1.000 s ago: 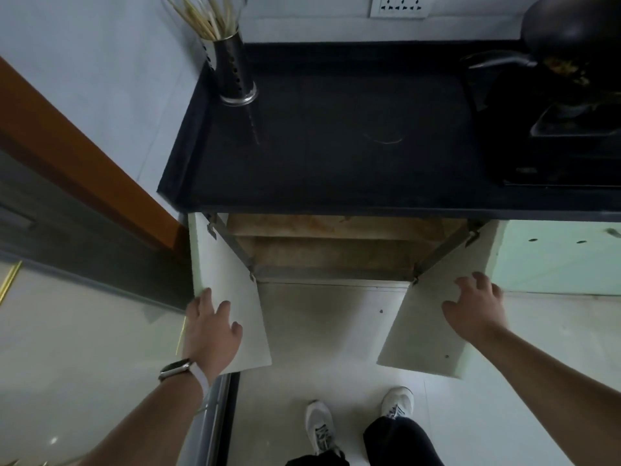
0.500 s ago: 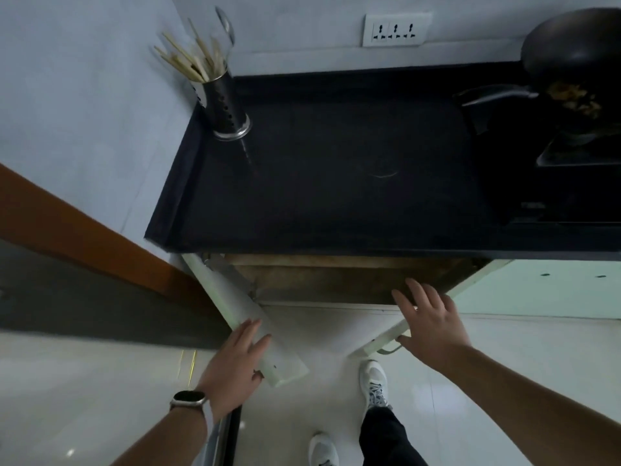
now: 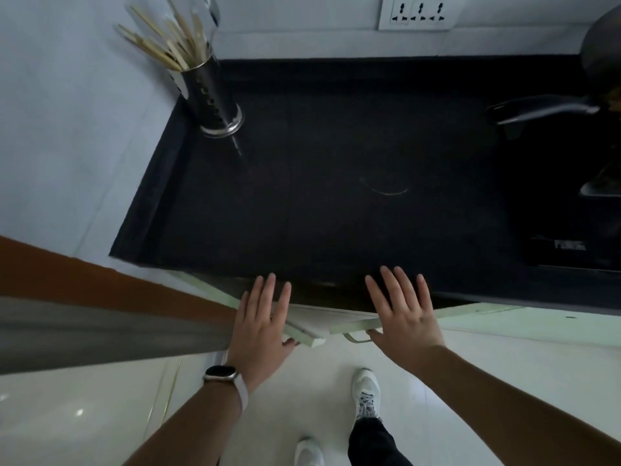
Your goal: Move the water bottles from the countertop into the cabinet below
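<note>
No water bottle shows anywhere in the head view. The black countertop (image 3: 336,196) fills the middle. Below its front edge the cabinet's two pale doors stand nearly closed, the left door (image 3: 302,332) and the right door (image 3: 356,326) almost meeting. My left hand (image 3: 263,327) lies flat on the left door, fingers spread, a watch on its wrist. My right hand (image 3: 403,314) presses flat on the right door, just above its handle (image 3: 356,338). Neither hand holds anything. The cabinet's inside is hidden.
A metal holder with chopsticks (image 3: 208,92) stands at the counter's back left corner. A dark wok (image 3: 598,65) on a stove (image 3: 571,237) takes up the right side. A wall socket (image 3: 420,10) sits behind. A brown door frame (image 3: 100,284) runs at the left. My shoes (image 3: 366,391) are on the pale floor.
Both cabinet doors have swung from wide open to nearly closed under my hands. My view has risen, so the cabinet's inside has dropped out of sight.
</note>
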The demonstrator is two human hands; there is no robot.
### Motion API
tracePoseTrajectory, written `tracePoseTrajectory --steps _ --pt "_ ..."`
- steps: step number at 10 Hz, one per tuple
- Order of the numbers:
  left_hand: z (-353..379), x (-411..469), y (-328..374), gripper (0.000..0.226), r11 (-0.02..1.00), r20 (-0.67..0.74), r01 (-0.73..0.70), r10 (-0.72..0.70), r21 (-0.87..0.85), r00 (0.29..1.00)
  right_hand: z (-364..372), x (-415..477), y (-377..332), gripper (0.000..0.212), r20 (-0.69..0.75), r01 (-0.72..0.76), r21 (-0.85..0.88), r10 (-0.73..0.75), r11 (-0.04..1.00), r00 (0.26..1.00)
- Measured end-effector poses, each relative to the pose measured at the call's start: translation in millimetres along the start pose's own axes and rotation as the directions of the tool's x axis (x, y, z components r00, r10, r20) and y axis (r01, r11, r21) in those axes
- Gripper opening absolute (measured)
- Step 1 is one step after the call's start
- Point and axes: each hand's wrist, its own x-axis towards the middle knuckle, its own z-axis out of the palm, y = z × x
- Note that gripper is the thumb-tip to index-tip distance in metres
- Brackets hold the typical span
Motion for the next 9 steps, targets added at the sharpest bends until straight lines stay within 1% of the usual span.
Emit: tracePoseTrajectory --steps 1,2,3,5,6,7,8,9 --pt "-0.9 23.2 7.1 0.12 0.999 -0.058 -0.028 0.031 0.044 0.998 5.5 15.2 3.7 0.107 -0.025 -0.006 -0.016 0.006 1.0 1.0" --pt "-2.1 42.2 15.4 0.105 0.998 -0.105 0.011 -0.005 0.061 0.994 6.8 30.6 6.2 0.096 -0.051 -0.014 -0.024 0.013 1.0 0.999" --pt "0.2 56.6 21.6 0.091 0.995 -0.171 0.054 -0.039 0.084 0.984 6.8 40.6 6.5 0.08 -0.096 -0.04 -0.031 0.036 0.999 0.995" --pt "2.7 64.2 23.6 0.076 0.991 -0.259 0.093 -0.066 0.092 0.964 8.6 41.2 6.2 0.073 -0.134 -0.048 -0.035 0.043 0.998 0.99" --pt "-3.3 64.0 23.7 0.07 0.991 -0.252 0.093 -0.066 0.095 0.965 3.3 41.4 4.8 0.07 -0.113 -0.057 -0.018 0.054 0.998 0.992" --pt "-12.8 62.4 25.4 0.069 0.994 -0.193 0.075 -0.057 0.084 0.98 -4.8 39.8 2.9 0.072 -0.046 -0.059 -0.009 0.058 0.998 0.997" --pt "-28.2 58.9 26.2 0.07 0.997 -0.141 0.063 -0.056 0.046 0.988 -18.5 34.5 0.7 0.068 -0.024 -0.078 -0.015 0.078 0.997 0.997" --pt "-38.4 44.7 26.4 0.068 0.999 -0.153 0.042 -0.041 0.007 0.987 -32.9 23.1 -2.9 0.06 -0.029 -0.102 -0.02 0.102 0.995 0.994"
